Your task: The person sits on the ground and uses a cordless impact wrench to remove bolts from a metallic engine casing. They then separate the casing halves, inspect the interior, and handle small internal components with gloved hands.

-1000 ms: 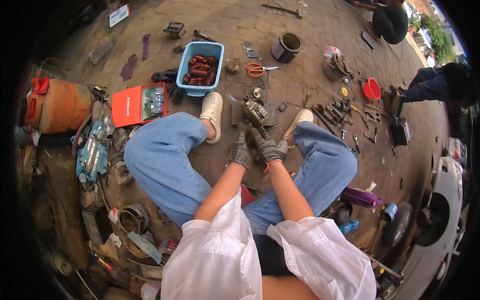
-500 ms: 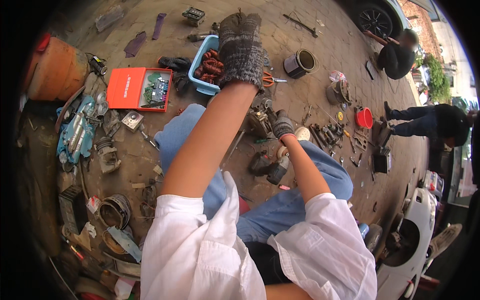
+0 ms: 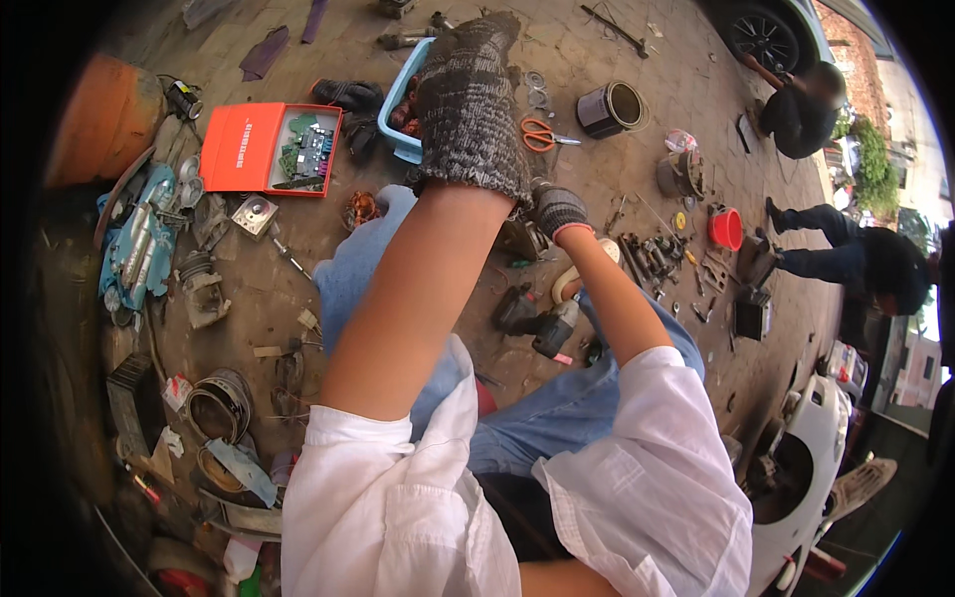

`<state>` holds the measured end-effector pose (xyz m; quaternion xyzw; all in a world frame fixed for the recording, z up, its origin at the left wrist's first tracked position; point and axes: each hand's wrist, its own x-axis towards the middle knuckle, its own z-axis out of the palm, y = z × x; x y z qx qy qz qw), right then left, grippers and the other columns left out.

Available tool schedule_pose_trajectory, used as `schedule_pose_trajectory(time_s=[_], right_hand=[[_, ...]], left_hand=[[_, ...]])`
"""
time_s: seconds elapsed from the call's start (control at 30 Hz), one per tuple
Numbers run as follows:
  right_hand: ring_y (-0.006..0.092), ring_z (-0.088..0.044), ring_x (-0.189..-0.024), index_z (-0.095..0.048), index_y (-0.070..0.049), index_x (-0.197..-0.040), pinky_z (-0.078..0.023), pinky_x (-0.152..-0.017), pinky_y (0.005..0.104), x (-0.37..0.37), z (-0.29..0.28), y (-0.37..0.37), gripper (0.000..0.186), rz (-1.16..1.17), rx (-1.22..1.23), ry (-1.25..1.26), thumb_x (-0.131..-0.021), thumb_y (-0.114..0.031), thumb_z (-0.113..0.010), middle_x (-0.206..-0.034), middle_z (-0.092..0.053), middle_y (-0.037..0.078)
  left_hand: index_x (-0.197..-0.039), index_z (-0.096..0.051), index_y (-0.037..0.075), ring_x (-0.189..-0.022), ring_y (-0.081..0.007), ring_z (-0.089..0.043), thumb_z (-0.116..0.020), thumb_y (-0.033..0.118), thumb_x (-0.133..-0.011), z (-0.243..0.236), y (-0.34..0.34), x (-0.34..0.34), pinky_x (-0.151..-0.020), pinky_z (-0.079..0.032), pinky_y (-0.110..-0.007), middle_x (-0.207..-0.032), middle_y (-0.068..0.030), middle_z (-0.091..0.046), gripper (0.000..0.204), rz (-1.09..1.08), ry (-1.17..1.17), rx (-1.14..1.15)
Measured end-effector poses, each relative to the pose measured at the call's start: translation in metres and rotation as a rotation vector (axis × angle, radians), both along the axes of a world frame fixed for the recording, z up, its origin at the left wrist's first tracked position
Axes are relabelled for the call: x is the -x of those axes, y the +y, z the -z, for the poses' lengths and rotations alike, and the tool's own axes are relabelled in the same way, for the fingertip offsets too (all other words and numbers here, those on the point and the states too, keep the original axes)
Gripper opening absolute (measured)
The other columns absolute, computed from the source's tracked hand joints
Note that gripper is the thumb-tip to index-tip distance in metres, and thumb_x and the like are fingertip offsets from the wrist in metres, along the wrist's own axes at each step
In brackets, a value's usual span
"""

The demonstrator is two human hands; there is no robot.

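Note:
My left hand [image 3: 466, 99], in a grey knit glove, is raised large in the upper centre, over a blue plastic bin [image 3: 406, 147] that it partly covers; its fingers are unclear. My right hand [image 3: 559, 211], also gloved, is farther away, just above a dark metal assembly [image 3: 524, 241] that is mostly hidden; what its curled fingers hold is not clear. Orange-handled scissors [image 3: 538, 135] lie beside the bin. Dark power tools [image 3: 537, 323] lie between my legs.
An open red box [image 3: 239, 149] with small parts is left. A paint can [image 3: 607, 109], red bucket [image 3: 725, 231] and scattered tools lie right. Two other people [image 3: 801, 119] [image 3: 885, 269] are at right, near a car wheel [image 3: 756, 40] and a white car panel [image 3: 796, 478].
Both hands have moved from low between my legs to farther up, the left one rising large into view and the right one moving slightly up and right. The view has shifted too.

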<state>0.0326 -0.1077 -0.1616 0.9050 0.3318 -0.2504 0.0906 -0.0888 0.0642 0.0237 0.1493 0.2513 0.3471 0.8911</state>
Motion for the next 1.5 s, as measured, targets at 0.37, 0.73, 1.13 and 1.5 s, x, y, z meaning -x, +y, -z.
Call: schedule_pose_trajectory(time_s=[0.37,0.73,1.13,1.5], right_hand=[[0.0355,-0.059,-0.089,-0.062,-0.004,-0.096,-0.047,-0.076,0.0431,0.000,0.013,0.022,0.031,-0.279,0.037,0.029,-0.076,-0.027,-0.060,-0.096,-0.062,0.021],[0.0409,-0.055,-0.096,-0.042,-0.002,-0.124,-0.045,-0.080,0.0442,0.010,0.027,0.014,0.051,-0.028,-0.049,0.067,-0.079,-0.022,-0.055,-0.102,-0.059,0.026],[0.0337,-0.053,-0.102,-0.055,-0.001,-0.109,-0.045,-0.084,0.0405,-0.004,0.052,-0.001,0.050,-0.219,-0.147,0.014,-0.085,-0.044,-0.046,-0.109,-0.053,0.025],[0.0350,-0.052,-0.104,-0.047,0.000,-0.119,-0.043,-0.087,0.0402,-0.036,0.123,-0.036,0.054,-0.333,-0.196,-0.140,-0.088,-0.044,-0.043,-0.113,-0.050,0.026]], left_hand=[[-0.085,-0.061,0.007,-0.071,-0.0150,-0.049,-0.059,0.020,-0.078,-0.011,0.026,0.006,-0.066,-0.040,-0.026,-0.077,-0.0030,-0.054,0.016,-0.109,0.093,0.085],[-0.073,-0.057,0.011,-0.061,-0.0107,-0.042,-0.059,0.022,-0.079,-0.012,0.033,0.009,-0.058,-0.037,-0.024,-0.068,0.0014,-0.048,0.013,-0.117,0.082,0.148],[-0.067,-0.054,0.013,-0.053,-0.0102,-0.038,-0.058,0.023,-0.079,-0.005,0.041,0.002,-0.052,-0.033,-0.024,-0.060,0.0024,-0.043,0.017,-0.086,0.170,0.051],[-0.075,-0.059,0.008,-0.059,-0.0155,-0.044,-0.055,0.029,-0.081,0.001,0.043,-0.006,-0.057,-0.037,-0.029,-0.065,-0.0040,-0.050,0.022,0.005,0.294,-0.045]])
